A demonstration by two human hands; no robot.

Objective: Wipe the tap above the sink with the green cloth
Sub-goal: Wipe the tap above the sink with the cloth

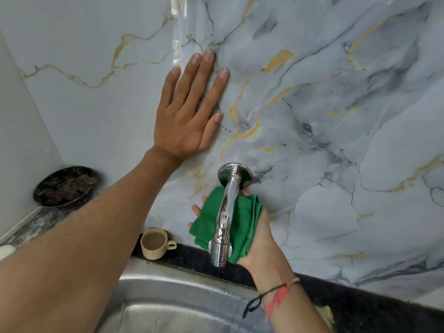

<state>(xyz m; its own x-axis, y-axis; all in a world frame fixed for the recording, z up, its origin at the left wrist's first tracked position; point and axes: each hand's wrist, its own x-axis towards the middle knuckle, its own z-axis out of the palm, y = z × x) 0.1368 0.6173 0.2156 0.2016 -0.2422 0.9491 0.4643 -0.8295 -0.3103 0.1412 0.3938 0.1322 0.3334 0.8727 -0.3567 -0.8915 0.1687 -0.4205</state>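
A: Surface and room?

B: Marbled wall (336,104), grey-white with gold and dark veins, fills most of the frame. A vertical seam or glossy strip runs down at top centre. A plainer side wall meets it at far left. Along the bottom of the wall runs a dark speckled ledge (192,258). The steel sink (168,299) is at bottom centre, its rim touching the ledge.

A: Anything on the ledge?

B: A beige cup (155,246), upright, handle to the right, left of the tap. A dark round bowl (66,187) sits in the left corner, tilted against the side wall; contents unclear.

A: Tap?

B: The chrome tap (223,219) is wall-mounted, lower centre of the frame, above the sink's back edge. A round flange sits on the wall at its upper end. The long axis runs from the flange down the frame, leaning slightly left. The outlet points down at the sink.

A: Hands?

B: The left hand (189,111) is flat on the wall, fingers spread, up-left of the flange, gripping nothing. The right hand (257,239) is palm-up behind the tap with the green cloth (242,224) draped over its fingers. The cloth is pressed against the spout's underside and right side. Fingertips show past the cloth's left edge. That hand is cupped, not a closed fist. Red and black threads (276,294) are tied at that wrist.
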